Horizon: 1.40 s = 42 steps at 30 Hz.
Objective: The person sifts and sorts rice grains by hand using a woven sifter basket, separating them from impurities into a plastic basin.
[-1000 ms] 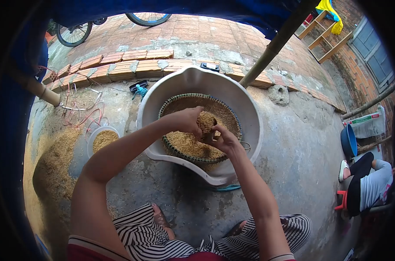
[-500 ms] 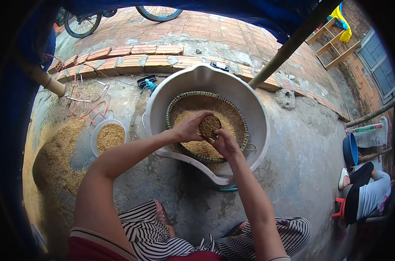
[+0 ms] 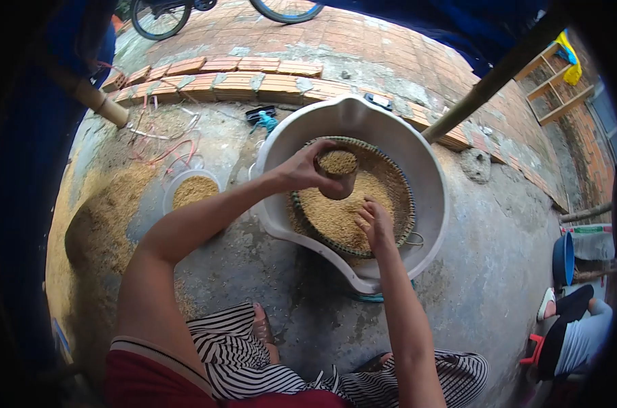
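My left hand (image 3: 307, 168) is closed around a small brownish cup (image 3: 345, 185) filled with pale yellow grain. The cup is held tilted over a woven basket (image 3: 393, 166) with a green-trimmed rim. Loose grain (image 3: 335, 214) covers the bottom of that basket. Beside the cup, slightly lower and to the right, my right hand (image 3: 377, 223) hovers over the grain with its fingers apart and nothing in them. Around the basket is a large grey basin (image 3: 431, 183) with a spout-like lip at the back.
To the left are a white bucket (image 3: 167, 196) of grain and a grain heap (image 3: 121, 204) on the concrete. A low brick row (image 3: 233, 88) runs behind. A bamboo pole (image 3: 471, 95) slants at right. A seated person (image 3: 580, 333) is at far right, near a blue tub (image 3: 563, 258).
My right hand has let go of the cup and moved down and right. The left hand keeps the cup, now tipped differently. The whole view has shifted, with the scene further right.
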Motion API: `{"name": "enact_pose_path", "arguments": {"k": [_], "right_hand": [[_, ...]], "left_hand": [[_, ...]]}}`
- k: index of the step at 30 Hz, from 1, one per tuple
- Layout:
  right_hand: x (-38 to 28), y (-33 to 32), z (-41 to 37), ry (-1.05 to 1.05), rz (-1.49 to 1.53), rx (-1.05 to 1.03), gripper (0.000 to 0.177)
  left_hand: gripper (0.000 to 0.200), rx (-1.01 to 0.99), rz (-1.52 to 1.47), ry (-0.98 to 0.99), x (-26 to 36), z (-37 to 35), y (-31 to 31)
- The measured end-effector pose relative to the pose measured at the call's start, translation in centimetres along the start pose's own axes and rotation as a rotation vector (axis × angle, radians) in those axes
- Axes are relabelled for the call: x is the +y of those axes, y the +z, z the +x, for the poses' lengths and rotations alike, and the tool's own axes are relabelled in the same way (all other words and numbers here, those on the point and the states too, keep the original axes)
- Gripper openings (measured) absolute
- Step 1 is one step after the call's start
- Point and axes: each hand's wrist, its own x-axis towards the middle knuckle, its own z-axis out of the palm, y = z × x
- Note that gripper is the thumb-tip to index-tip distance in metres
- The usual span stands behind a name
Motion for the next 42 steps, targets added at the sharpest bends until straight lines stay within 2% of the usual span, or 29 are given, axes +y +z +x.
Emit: {"name": "enact_pose_path", "arguments": {"k": [2,4,8,11,12,16,20,24,30,33,39,40,42], "right_hand": [[0.1,-0.2,0.2,0.016,-0.02,-0.039,0.043],[-0.1,0.1,-0.1,0.024,-0.054,-0.067,0.042],[-0.3,0.5,-0.5,0.052,-0.101,-0.081,0.036],[-0.5,0.9,-0.7,0.065,-0.124,-0.084,0.034],[-0.5,0.9,-0.7,0.067,-0.137,-0.088,0.033],[-0.7,1.4,-1.1,0.076,-0.196,-0.119,0.03],[-0.5,1.2,-0.9,0.091,-0.183,-0.132,0.029],[-0.5,0.9,-0.8,0.1,-0.213,-0.122,0.029],[-0.4,0.8,-0.8,0.105,-0.235,-0.124,0.028],[-0.5,0.9,-1.0,0.101,-0.249,-0.113,0.028],[-0.4,0.7,-1.0,0.087,-0.25,-0.12,0.029],[-0.2,0.6,-0.9,0.09,-0.255,-0.127,0.029],[-0.3,0.6,-0.8,0.072,-0.254,-0.101,0.029]], "left_hand": [[0.08,-0.027,-0.038,-0.032,2.4,-1.1,-3.7],[0.078,-0.103,0.018,-0.016,4.9,-2.8,-8.0],[0.08,-0.406,0.136,-0.135,6.0,-8.0,-16.2],[0.075,-0.49,0.279,-0.439,3.9,-12.9,-20.7],[0.072,-0.436,0.24,-0.656,3.2,-14.6,-21.3],[0.077,-0.469,0.653,-1.155,-1.1,-18.1,-22.6],[0.074,-0.575,1.051,-1.295,-1.7,-17.4,-20.6],[0.07,-0.618,1.095,-1.341,-2.6,-16.4,-19.6],[0.062,-0.618,1.176,-1.3,-1.9,-15.0,-18.4],[0.07,-0.632,1.205,-1.317,-1.0,-15.0,-18.1],[0.069,-0.613,1.157,-1.344,-0.5,-14.0,-18.2],[0.069,-0.616,1.163,-1.331,0.3,-13.7,-18.2],[0.073,-0.547,1.118,-1.091,1.9,-12.7,-18.5]]}}
